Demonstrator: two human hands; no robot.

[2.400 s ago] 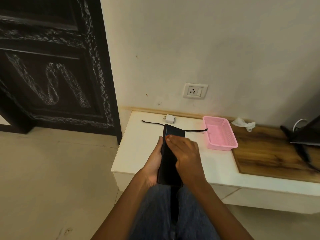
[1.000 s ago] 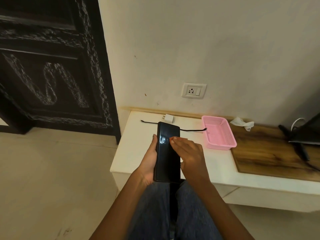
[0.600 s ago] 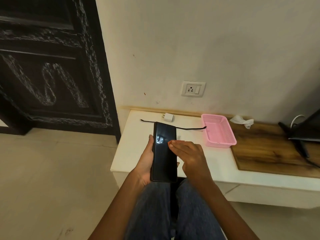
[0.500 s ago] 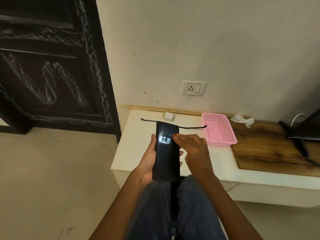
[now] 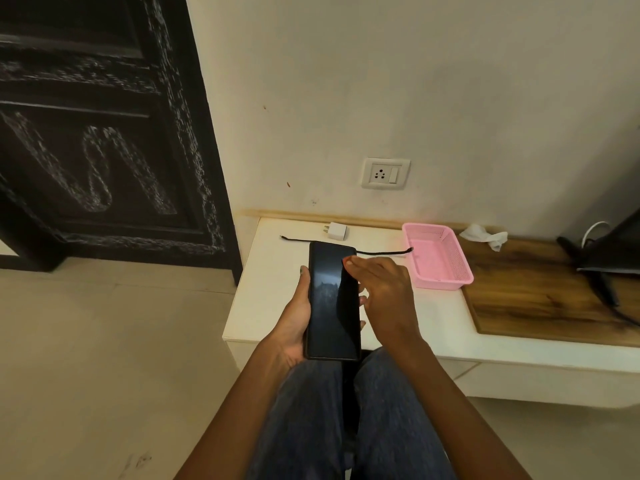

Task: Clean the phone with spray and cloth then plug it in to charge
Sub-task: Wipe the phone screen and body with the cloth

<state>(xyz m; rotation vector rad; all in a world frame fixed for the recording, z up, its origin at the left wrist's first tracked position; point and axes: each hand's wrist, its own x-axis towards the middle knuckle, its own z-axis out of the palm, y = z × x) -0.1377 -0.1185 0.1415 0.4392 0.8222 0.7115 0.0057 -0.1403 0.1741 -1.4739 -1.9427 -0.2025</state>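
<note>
Phone (image 5: 332,303) gripped in left hand (image 5: 294,323); right hand (image 5: 381,292), fingers extended and empty, now lifted off screen edge, wiping apparently finished, charging next.

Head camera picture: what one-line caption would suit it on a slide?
Left hand holds a dark phone while the right hand touches its edge, above a white table with charger and cable.

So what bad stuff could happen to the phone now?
1. The left hand alone grips the phone, out over the table edge and the lap; it might slip and fall.
2. The right hand touches the glass with bare fingers and no cloth, probably leaving smudges.
</note>
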